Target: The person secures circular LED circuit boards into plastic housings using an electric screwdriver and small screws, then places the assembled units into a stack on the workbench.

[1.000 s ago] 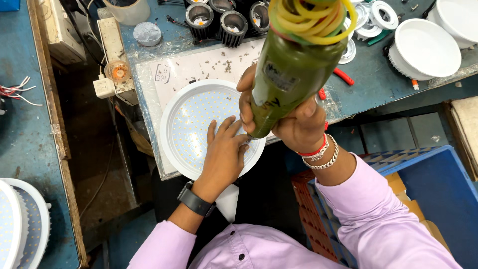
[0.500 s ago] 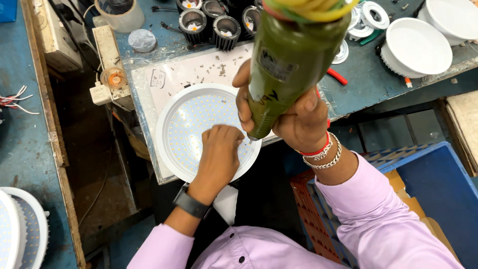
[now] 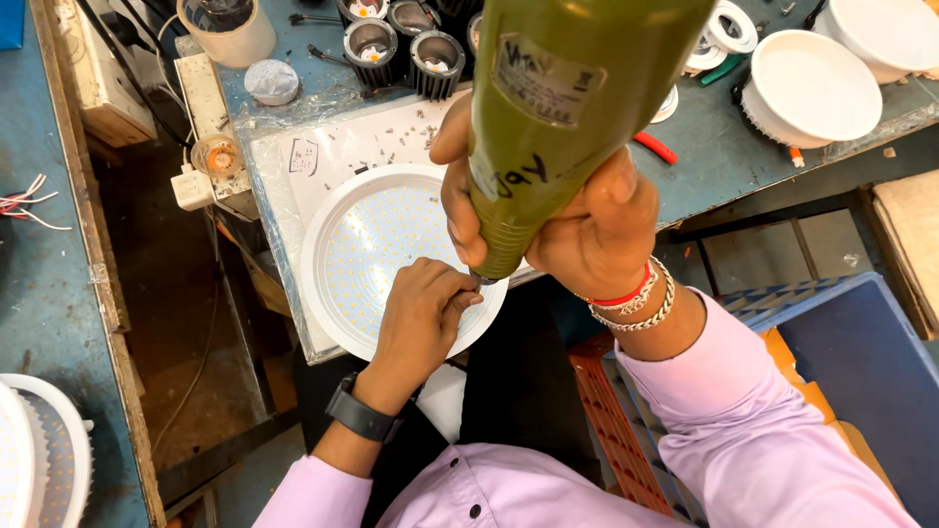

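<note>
A round white lamp housing (image 3: 342, 293) with a disc of small yellow light dots lies on a plastic-covered sheet at the bench's near edge. My right hand (image 3: 587, 225) grips a green electric screwdriver (image 3: 558, 117), held upright with its tip down at the housing's right rim. My left hand (image 3: 421, 318) rests on the lower right of the housing, fingertips pinched together right at the screwdriver's tip. What the fingertips pinch is too small to tell. A black watch sits on my left wrist, bracelets on my right.
Several black finned lamp bodies (image 3: 406, 44) stand at the back. White round housings (image 3: 807, 88) lie at the right, another one (image 3: 39, 460) at the bottom left. A power strip (image 3: 201, 98), red-handled tool (image 3: 653, 147), blue crate (image 3: 861, 372) and loose screws are around.
The screwdriver has come closer to the camera and lower onto the housing's rim. My left hand's fingers went from spread flat to pinched at the tool's tip.
</note>
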